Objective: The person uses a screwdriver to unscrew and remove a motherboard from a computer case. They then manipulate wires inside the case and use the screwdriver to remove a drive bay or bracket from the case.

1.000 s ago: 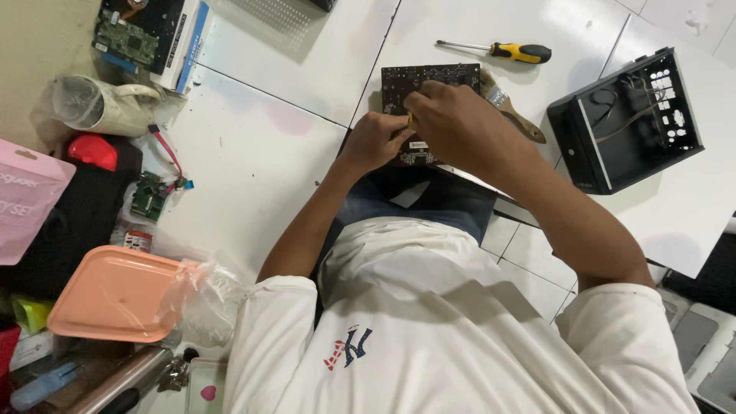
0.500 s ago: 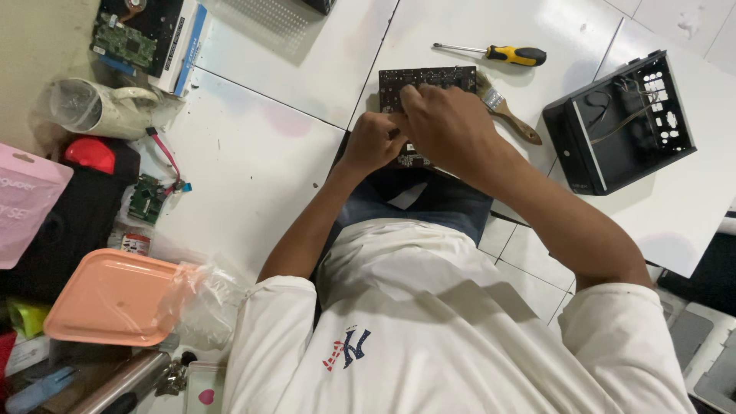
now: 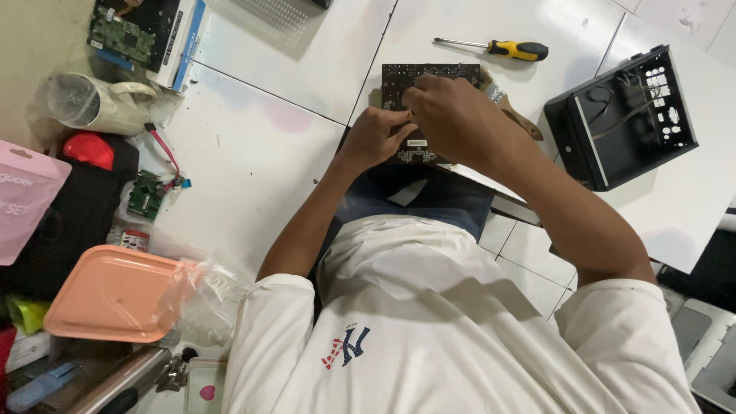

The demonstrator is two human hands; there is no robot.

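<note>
Nearest the camera, a person in a white shirt is leaning over a white table (image 3: 253, 169), both forearms reaching away toward its far edge. Beyond the shirt, the left hand (image 3: 379, 138) is resting on the near left corner of a dark circuit board (image 3: 429, 77), with its fingers curled together against the board's edge, though whether they are pinching anything is too small to tell. Just to its right, the right hand (image 3: 452, 115) is lying across the middle of the board with its fingers bunched and pointing down onto the surface; what they are clamping, if anything, is hidden beneath the hand. The board is lying flat at the table's edge, directly under and just beyond both sets of fingers, with its long axis running left to right, and the right hand is covering more of it than the left. Farther off and to the right, a yellow-handled screwdriver (image 3: 498, 50) is lying apart from the board, shaft pointing left. Well to the right, an open black metal case (image 3: 629, 115) is sitting on the table. Over on the near left, an orange tray (image 3: 107, 295) is resting among clutter.
</note>
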